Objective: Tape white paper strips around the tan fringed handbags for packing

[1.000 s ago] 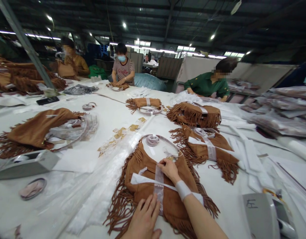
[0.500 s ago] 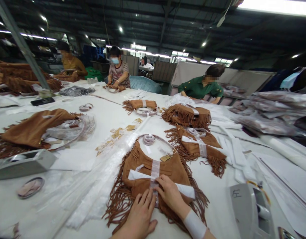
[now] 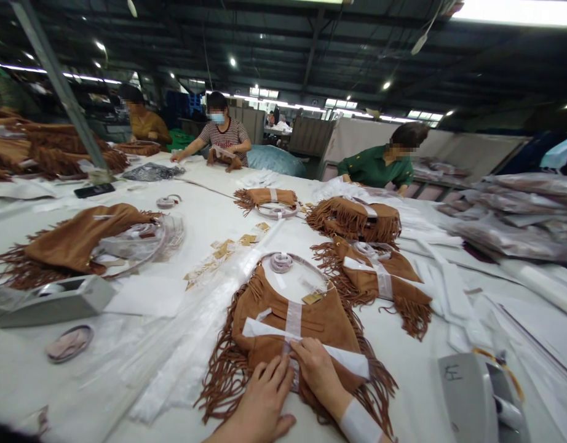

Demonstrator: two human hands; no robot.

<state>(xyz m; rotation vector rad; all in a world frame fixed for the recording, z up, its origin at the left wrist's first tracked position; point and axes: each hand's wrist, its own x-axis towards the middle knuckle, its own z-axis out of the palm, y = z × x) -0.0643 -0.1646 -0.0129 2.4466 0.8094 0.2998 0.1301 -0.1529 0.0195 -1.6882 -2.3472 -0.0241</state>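
I saw the right hand (image 3: 318, 372), grip unclear, had moved nearer along the clear tape strip (image 3: 293, 317) on the brown fringed suede bag (image 3: 332, 317); the left hand (image 3: 267, 394) lay open.

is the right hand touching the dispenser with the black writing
Apart: the head view shows fringe and white table between the right hand and the dispenser.

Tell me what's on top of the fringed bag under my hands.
A white strip and clear tape cross the fringed bag; your left hand and right hand hide whatever is directly beneath them.
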